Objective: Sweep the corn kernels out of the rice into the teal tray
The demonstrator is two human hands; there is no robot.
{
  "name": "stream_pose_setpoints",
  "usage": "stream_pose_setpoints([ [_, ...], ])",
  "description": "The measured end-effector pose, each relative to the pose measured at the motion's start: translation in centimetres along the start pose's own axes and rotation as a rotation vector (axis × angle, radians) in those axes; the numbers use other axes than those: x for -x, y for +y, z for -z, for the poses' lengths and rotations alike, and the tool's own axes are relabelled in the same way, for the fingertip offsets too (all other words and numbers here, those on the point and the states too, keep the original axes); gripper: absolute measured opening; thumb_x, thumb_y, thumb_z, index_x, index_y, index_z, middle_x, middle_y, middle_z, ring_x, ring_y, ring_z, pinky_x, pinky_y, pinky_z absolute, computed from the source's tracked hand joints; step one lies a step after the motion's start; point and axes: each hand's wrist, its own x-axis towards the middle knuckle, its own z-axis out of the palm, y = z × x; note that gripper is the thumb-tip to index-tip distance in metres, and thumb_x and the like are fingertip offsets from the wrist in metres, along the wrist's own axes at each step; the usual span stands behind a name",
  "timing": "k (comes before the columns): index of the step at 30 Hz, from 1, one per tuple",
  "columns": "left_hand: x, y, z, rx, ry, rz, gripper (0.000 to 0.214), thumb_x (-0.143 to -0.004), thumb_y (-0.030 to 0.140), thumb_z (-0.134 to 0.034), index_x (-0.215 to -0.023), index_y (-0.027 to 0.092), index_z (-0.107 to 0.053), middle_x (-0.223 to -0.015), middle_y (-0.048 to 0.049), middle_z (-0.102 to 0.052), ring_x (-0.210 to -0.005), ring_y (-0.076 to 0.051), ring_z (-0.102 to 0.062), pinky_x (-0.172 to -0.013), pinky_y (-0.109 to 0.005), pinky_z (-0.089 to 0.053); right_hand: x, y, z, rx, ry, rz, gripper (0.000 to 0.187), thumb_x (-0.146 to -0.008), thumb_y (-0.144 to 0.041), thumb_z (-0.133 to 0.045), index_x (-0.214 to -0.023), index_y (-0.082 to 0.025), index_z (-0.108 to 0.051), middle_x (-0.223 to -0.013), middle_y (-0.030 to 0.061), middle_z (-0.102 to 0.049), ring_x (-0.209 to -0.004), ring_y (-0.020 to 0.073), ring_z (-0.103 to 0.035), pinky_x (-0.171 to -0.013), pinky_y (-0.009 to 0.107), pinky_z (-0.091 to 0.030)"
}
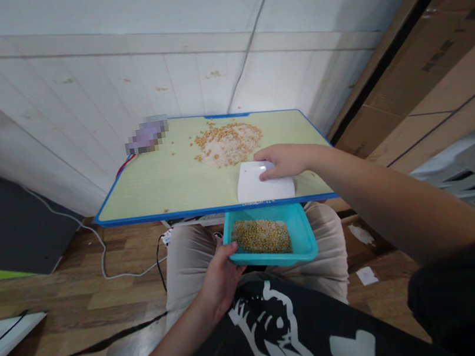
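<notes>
The bare right forearm (378, 198) extends forward and inward, wrist nearly straight. The bare right hand (282, 160) is closed in a grip, back upward, fingertips directed left, thumb nearer the torso. The bare left forearm (168, 343) angles forward and inward. The bare left hand (222, 275) grips, thumb uppermost, fingers underneath.

We looked out from a single head-worn camera, facing forward and steeply down. Nearest to us, along the bottom edge, came the black shirt (319, 308); farther out, the left hand (222, 272) and the right hand (284, 160) both fell near mid-frame. We saw the yellow-green tabletop (144, 186) from above at a slant, with the pale wall (118, 94) behind it. Our wide view also took in cardboard boxes (405, 78) at the right and wooden floor (126, 301) at the left.
</notes>
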Motion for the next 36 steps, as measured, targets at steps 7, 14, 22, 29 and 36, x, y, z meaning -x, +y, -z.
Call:
stream_pose_setpoints([
  [7,0.0,-0.1,-0.2,-0.002,0.019,0.001,0.052,-0.071,0.031,-0.081,-0.121,0.019,-0.071,-0.128,-0.0121,-0.081,-0.131,-0.035,-0.070,-0.109,-0.046,-0.056,0.6,0.1,0.1,-0.018,0.011,0.034,0.025,-0.093,-0.034,-0.071,-0.112,-0.018,-0.073,-0.107,0.0090,-0.078,-0.094,0.0237,-0.068,-0.080,0.031,-0.046],
  [14,0.2,0.1,-0.3,-0.013,0.039,0.004,0.053,-0.069,0.032,-0.081,-0.120,0.018,-0.071,-0.128,-0.0124,-0.081,-0.132,-0.035,-0.069,-0.107,-0.044,-0.056,1.0,0.1,0.0,-0.012,-0.003,0.032,0.022,-0.092,-0.034,-0.072,-0.107,-0.018,-0.072,-0.101,0.0082,-0.077,-0.087,0.0223,-0.066,-0.075,0.031,-0.044],
  [22,0.2,0.0,-0.3,-0.019,0.040,0.005,0.051,-0.071,0.031,-0.081,-0.120,0.019,-0.072,-0.133,-0.0122,-0.080,-0.137,-0.036,-0.067,-0.113,-0.047,-0.054,1.3,0.1,-0.4,-0.030,0.006,0.050,0.024,-0.091,-0.037,-0.071,-0.105,-0.018,-0.072,-0.097,0.0079,-0.076,-0.088,0.0235,-0.067,-0.076,0.031,-0.045],
  [29,0.1,-0.1,-0.2,-0.025,0.010,-0.010,0.059,-0.069,0.034,-0.083,-0.124,0.019,-0.071,-0.135,-0.0125,-0.079,-0.141,-0.038,-0.064,-0.118,-0.052,-0.052,1.6,1.4,1.2,-0.062,0.137,0.058,0.023,-0.093,-0.038,-0.069,-0.105,-0.018,-0.071,-0.103,0.0086,-0.077,-0.093,0.0230,-0.067,-0.080,0.031,-0.047],
  [36,0.0,-0.1,0.0,-0.022,-0.005,-0.016,0.060,-0.070,0.033,-0.084,-0.127,0.019,-0.071,-0.132,-0.0131,-0.080,-0.137,-0.037,-0.066,-0.114,-0.051,-0.055,1.4,1.3,0.2,-0.032,0.082,-0.009,0.025,-0.093,-0.038,-0.071,-0.108,-0.018,-0.073,-0.106,0.0092,-0.078,-0.096,0.0241,-0.068,-0.083,0.032,-0.047],
])
